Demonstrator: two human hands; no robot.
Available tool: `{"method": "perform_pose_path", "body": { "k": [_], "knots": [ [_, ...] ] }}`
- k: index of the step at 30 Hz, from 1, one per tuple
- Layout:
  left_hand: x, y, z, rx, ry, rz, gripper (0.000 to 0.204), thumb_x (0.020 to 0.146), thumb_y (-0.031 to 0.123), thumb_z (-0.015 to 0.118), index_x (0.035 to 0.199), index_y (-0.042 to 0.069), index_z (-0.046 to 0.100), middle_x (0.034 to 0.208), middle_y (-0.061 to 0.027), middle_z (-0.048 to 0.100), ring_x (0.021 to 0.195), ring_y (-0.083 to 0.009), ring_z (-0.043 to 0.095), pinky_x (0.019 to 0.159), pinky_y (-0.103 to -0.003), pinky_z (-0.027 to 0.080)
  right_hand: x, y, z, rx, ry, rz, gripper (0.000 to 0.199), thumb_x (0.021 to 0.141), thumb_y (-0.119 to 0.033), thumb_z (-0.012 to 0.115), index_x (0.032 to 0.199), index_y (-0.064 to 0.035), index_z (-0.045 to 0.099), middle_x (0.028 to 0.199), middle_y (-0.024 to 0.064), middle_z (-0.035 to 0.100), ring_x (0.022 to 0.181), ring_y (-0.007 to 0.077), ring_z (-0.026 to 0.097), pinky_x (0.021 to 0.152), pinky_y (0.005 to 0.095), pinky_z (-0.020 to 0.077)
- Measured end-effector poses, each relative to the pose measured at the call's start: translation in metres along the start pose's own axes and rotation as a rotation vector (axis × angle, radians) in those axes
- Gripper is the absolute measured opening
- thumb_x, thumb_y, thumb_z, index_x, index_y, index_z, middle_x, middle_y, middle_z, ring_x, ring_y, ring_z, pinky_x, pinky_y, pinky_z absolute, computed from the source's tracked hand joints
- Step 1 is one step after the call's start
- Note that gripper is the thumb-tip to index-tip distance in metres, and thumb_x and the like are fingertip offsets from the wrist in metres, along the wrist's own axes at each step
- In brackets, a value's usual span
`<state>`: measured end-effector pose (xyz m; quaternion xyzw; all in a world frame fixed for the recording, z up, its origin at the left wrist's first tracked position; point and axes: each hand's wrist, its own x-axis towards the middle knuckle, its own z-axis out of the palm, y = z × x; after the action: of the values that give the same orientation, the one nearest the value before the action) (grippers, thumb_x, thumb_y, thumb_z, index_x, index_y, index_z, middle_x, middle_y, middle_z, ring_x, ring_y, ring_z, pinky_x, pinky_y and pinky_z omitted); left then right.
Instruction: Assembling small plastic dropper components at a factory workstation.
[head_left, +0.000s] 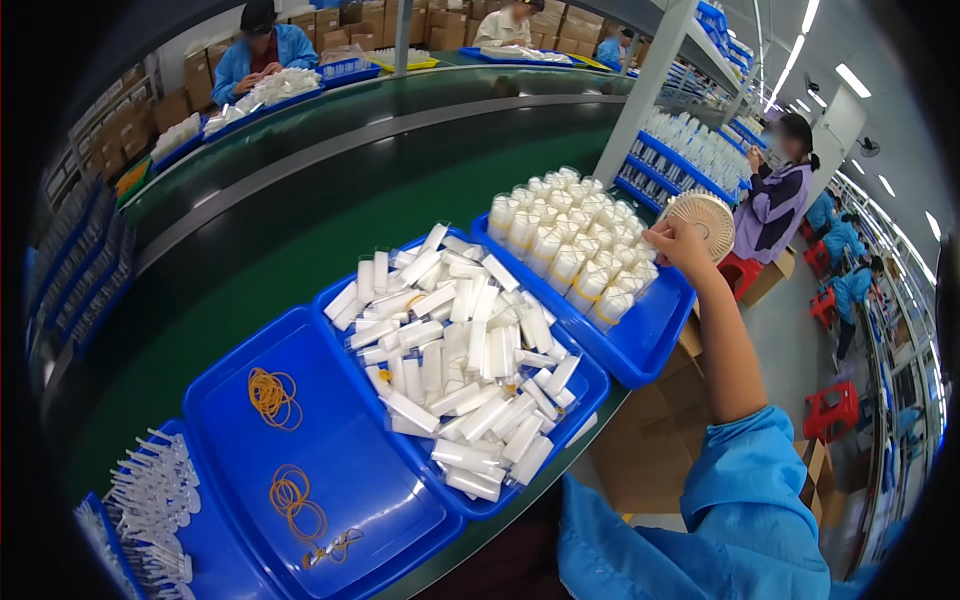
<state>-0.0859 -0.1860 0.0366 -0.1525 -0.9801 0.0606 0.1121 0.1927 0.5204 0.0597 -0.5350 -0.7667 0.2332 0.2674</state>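
Blue cloth of the person's sleeve (745, 500) fills the near lower right, the bare forearm rising from it to the right hand (682, 246), which is stretched out to the far edge of the farthest blue tray (650, 340). The fingers are curled together at the outer rim of the standing white bottles (570, 235) packed upright in that tray, touching or just beside the outermost ones; whether they pinch one cannot be told. Just behind the hand sits a small round beige fan (708, 222). The left hand is not in view. Nearest on the bench, a blue tray (230, 400) holds loose orange rubber bands (273, 396), with more (298, 502) toward its near end, and left of it lies a heap of white plastic applicators (155, 500). Between that tray and the bottles, a middle blue tray (585, 395) is piled with clear-wrapped white tubes (455, 350) lying flat. Beyond runs a dark green conveyor belt (300, 190), where other people in blue coats work.
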Motion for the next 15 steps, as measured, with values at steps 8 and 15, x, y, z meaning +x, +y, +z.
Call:
{"method": "perform_pose_path", "body": {
  "k": [8, 15],
  "knots": [
    [0.004, -0.016, 0.020, -0.066, 0.257, -0.036, 0.028, 0.083, 0.014, 0.057, 0.105, -0.003, 0.055, 0.094, -0.0255, 0.055, 0.080, -0.0415, 0.055, 0.069, -0.044, 0.045, -0.008, -0.012, -0.004, -0.658, 0.313, -0.432, 0.038, 0.079, -0.028, 0.065, 0.106, -0.0018, 0.057, 0.089, 0.0160, 0.062, 0.081, 0.0217, 0.061, 0.071, 0.0329, 0.0474],
    [-0.005, 0.023, 0.010, -0.792, 0.485, -0.335, 0.020, 0.088, 0.009, 0.056, 0.102, -0.005, 0.054, 0.088, -0.0165, 0.061, 0.076, -0.0205, 0.059, 0.068, -0.029, 0.048, -0.141, -0.204, 0.076, -0.063, -0.369, -0.888, 0.022, 0.076, -0.012, 0.066, 0.096, -0.0061, 0.061, 0.089, 0.0102, 0.062, 0.073, 0.0229, 0.061, 0.064, 0.0315, 0.0481]
  ]
}}
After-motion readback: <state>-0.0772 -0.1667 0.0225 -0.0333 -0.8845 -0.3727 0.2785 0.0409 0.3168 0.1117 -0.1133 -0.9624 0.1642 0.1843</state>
